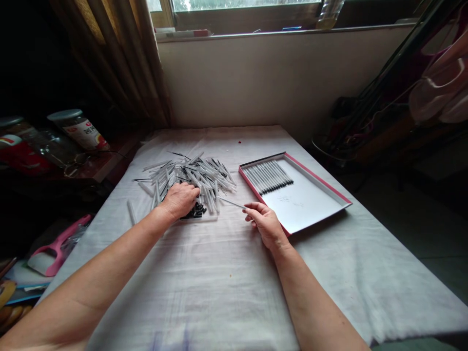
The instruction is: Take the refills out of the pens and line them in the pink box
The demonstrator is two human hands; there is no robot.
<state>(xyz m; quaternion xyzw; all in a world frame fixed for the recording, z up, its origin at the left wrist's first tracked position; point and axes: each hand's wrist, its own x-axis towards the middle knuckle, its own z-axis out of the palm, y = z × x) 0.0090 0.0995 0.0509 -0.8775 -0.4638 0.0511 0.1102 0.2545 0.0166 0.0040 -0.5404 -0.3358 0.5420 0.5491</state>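
At the near side of a loose pile of pen parts (212, 178), my left hand (180, 200) has its fingers curled down into the pieces, and its fingertips are hidden. Small black caps (198, 210) lie just beside and under it. Between thumb and fingers my right hand (266, 222) pinches a thin pale pen tube (232, 203), whose free end points left toward the pile. This hand is close to the left edge of a shallow white tray with red sides (314, 204). Inside the tray, at its far left, a row of clear pens (268, 176) lies side by side, black ends toward me.
A pale cloth (204, 287) covers the table. One clear tube (131, 212) lies left of the pile. Jars (78, 129) stand on a dark side table at left, above a pink-handled item (60, 246). A wall and window ledge are behind.
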